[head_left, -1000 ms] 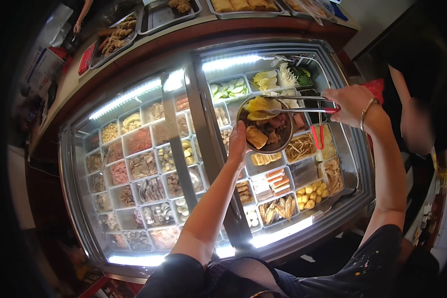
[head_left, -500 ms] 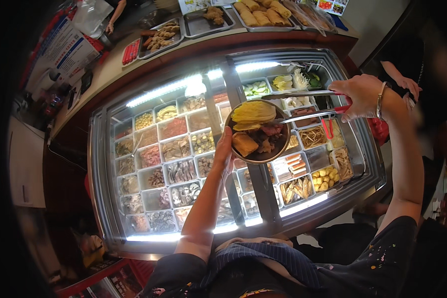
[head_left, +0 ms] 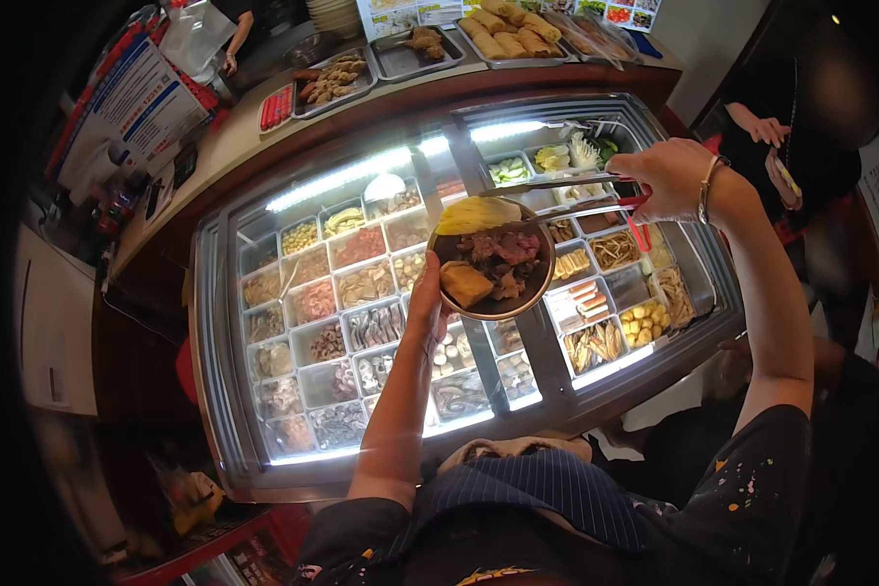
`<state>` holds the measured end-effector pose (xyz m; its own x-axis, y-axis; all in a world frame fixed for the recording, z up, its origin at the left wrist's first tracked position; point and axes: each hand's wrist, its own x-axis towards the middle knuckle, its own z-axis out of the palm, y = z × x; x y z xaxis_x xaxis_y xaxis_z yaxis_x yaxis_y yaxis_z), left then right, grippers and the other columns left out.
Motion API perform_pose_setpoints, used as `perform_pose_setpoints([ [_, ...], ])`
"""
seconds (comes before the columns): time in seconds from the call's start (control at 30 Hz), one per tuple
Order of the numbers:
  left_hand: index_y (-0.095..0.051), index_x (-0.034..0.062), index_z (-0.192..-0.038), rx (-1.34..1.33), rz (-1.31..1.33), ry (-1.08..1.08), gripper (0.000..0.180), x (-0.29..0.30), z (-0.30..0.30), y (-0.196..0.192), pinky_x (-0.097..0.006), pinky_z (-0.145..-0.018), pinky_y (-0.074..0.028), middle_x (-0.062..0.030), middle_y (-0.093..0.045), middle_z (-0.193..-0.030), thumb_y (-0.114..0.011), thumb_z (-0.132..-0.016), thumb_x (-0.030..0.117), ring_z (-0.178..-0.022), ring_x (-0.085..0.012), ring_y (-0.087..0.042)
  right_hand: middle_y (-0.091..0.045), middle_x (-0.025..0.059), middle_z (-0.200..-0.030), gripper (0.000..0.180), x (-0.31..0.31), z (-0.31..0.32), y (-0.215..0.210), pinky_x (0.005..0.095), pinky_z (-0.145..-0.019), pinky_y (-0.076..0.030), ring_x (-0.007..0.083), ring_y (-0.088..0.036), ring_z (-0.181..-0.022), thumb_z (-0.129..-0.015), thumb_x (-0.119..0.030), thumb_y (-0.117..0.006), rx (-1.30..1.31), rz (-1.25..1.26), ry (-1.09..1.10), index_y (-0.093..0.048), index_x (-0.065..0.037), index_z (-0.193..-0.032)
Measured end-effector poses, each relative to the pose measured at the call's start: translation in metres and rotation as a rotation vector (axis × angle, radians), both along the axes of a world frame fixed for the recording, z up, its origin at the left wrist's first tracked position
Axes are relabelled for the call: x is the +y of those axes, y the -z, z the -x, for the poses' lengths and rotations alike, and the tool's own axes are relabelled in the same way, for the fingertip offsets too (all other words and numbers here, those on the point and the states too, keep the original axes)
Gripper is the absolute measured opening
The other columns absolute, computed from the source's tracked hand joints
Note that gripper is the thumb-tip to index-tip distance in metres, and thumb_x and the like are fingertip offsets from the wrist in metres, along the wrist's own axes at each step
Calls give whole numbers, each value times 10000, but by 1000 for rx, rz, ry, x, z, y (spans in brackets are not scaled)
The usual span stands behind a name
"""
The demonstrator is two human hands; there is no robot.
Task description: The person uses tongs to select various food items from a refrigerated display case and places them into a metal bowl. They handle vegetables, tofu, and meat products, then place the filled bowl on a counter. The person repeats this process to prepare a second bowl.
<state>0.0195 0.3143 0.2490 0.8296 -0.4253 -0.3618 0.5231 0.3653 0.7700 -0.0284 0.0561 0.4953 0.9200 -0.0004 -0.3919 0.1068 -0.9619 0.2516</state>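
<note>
A large glass-topped display case [head_left: 264, 430], lit from inside, fills the middle of the view; it is divided into many small trays of raw food. Behind it runs a wooden counter [head_left: 215, 146] carrying metal trays of fried food [head_left: 518, 39]. Another person [head_left: 801, 137] in dark clothes stands at the right end of the case.

Above the glass, the wearer's left hand [head_left: 428, 303] holds up a round bowl [head_left: 493, 259] from below, fingers curled against its underside and rim. The bowl holds dark pieces of meat, a tan block and a pale yellow leaf at its far edge.

The right hand [head_left: 674, 176], with a bracelet at the wrist, is closed around the red-handled end of metal tongs [head_left: 566, 200]. The tong tips reach over the bowl's far edge, just above the food.
</note>
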Motion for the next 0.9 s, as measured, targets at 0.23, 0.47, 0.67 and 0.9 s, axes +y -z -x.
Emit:
perform_pose_setpoints([
  [0.23, -393, 25, -1188, -72, -12, -10, 557, 12, 1, 6, -332, -783, -497, -116, -539, -1091, -332, -882, 486, -967, -216, -563, -617, 113, -875, 569, 1, 18, 1, 354, -751, -446, 258, -592, -827, -647, -236, -702, -87, -155, -26, -488, -124, -1163],
  [0.47, -388, 39, -1202, -65, -63, 26, 580, 12, 3, 3, -328, -777, -502, -111, -534, -1102, -320, -873, 512, -964, -214, -564, -621, 91, -855, 470, 19, 27, -11, 340, -708, -455, 238, -600, -797, -670, -193, -686, -106, -125, -49, -531, -130, -1109],
  [0.67, -396, 39, -1203, -33, -97, 160, 616, 23, 1, 3, -332, -809, -477, -104, -525, -1129, -277, -869, 543, -995, -205, -550, -607, 30, -722, 281, 33, 23, -2, 303, -606, -453, 167, -604, -690, -749, -193, -613, -264, 222, -350, -562, -172, -1025],
  [0.9, -415, 63, -1198, -29, -105, 123, 635, 25, 7, 15, -307, -784, -470, -75, -543, -1098, -319, -840, 579, -968, -180, -554, -561, 7, -576, 151, 51, 5, 2, 296, -681, -397, 161, -585, -618, -810, -163, -529, -470, 342, -658, -588, -185, -948],
])
